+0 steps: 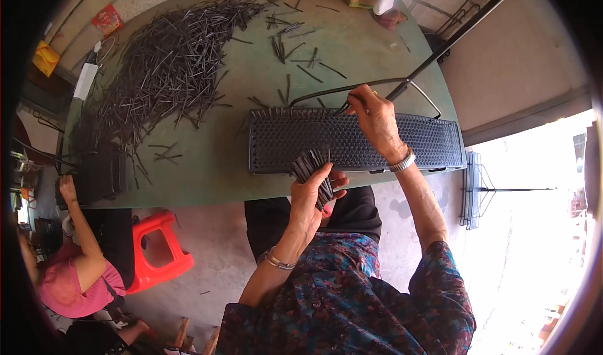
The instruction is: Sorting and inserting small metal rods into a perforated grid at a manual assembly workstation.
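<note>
A wide black broom head [370, 143] full of small holes lies along the table's near edge, with a wire bracket and long handle [452, 44] running off to the far right. Short strips [276, 112] stand in a row along the left part of its far edge. My left hand [309, 195] is closed around a bundle of thin black strips [310, 164], in front of the broom head. Over its far edge, my right hand [375, 118] pinches what looks like a single dark strip at the fingertips; the fingers partly hide it.
A big heap of loose black strips [182, 60] covers the table's [207, 185] far left, with several scattered nearby. At left a co-worker's hand [68, 190] touches another dark broom head [103, 173]. A red stool [160, 251] stands below. Another broom head [471, 188] is at right.
</note>
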The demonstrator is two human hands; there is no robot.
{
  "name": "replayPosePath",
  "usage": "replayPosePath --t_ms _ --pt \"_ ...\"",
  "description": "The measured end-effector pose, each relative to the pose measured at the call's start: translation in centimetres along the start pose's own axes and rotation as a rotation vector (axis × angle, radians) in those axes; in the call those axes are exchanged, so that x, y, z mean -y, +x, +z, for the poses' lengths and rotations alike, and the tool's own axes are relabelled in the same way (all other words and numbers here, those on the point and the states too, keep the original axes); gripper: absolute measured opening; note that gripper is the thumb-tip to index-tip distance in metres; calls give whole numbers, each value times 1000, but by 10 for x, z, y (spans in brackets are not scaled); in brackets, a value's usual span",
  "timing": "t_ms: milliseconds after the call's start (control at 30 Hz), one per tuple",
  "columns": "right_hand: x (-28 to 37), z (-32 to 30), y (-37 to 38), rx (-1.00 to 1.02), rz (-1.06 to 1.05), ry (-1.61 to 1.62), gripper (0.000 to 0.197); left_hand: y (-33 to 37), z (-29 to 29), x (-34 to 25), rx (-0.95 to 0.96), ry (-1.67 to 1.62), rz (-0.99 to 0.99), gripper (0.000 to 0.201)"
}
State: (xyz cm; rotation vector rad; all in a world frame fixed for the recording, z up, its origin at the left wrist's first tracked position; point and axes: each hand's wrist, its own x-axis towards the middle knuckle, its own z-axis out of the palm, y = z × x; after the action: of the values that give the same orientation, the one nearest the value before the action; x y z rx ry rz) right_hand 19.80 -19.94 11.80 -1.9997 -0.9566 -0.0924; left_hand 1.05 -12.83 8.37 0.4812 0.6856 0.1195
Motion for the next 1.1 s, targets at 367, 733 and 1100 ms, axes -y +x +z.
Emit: replayPosePath --t_ms 367,733,1100 --pt "-2 -7 10 126 -114 76 8 2 2 1 -14 65 21 19" --pt "-21 6 8 189 -138 -73 12 3 0 3 -8 78 18 17" --pt "27 -8 -34 516 387 393 22 3 3 -1 9 101 42 17"
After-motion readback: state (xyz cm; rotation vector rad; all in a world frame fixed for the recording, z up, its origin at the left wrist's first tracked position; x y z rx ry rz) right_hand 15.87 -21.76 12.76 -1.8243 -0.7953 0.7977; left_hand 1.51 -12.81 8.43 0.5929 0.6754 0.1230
